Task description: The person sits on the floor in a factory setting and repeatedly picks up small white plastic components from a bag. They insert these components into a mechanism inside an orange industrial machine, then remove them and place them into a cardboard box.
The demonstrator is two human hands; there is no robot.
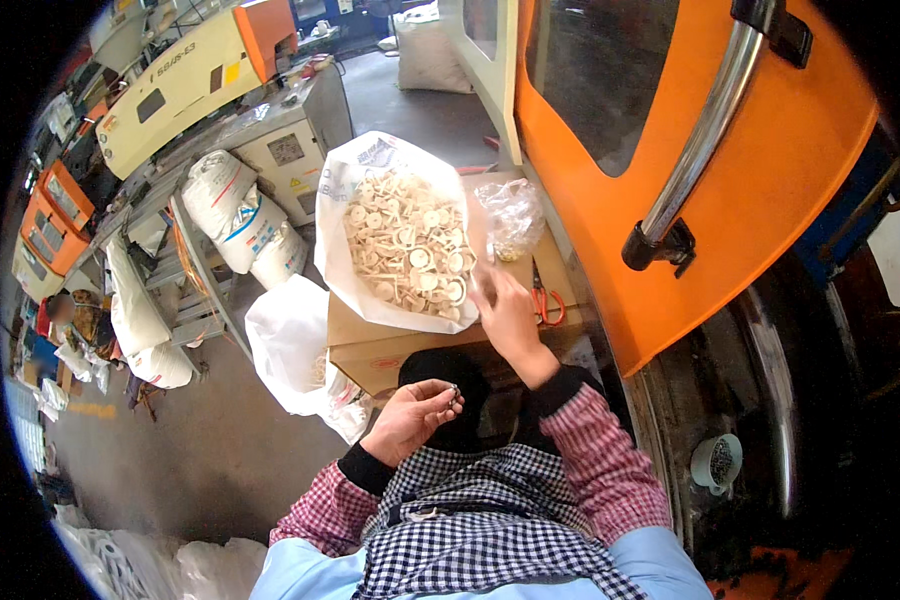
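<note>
My left hand (410,418) is closed in front of my apron. Between its thumb and fingers show small, dark, shiny metal pieces (456,393), too small to make out exactly. My right hand (512,318) reaches forward to the right rim of an open white sack (332,240). Its fingertips are blurred against the rim, so I cannot tell whether they grip anything. Many cream plastic parts (410,245) with round heads and stems fill the sack, which stands on a cardboard box (370,350).
Red-handled cutters (547,303) and a clear plastic bag (510,213) lie right of the sack. An orange machine door (710,180) rises close on the right. A cup of small metal pieces (717,462) stands lower right. Another white sack (285,335) sits left of the box.
</note>
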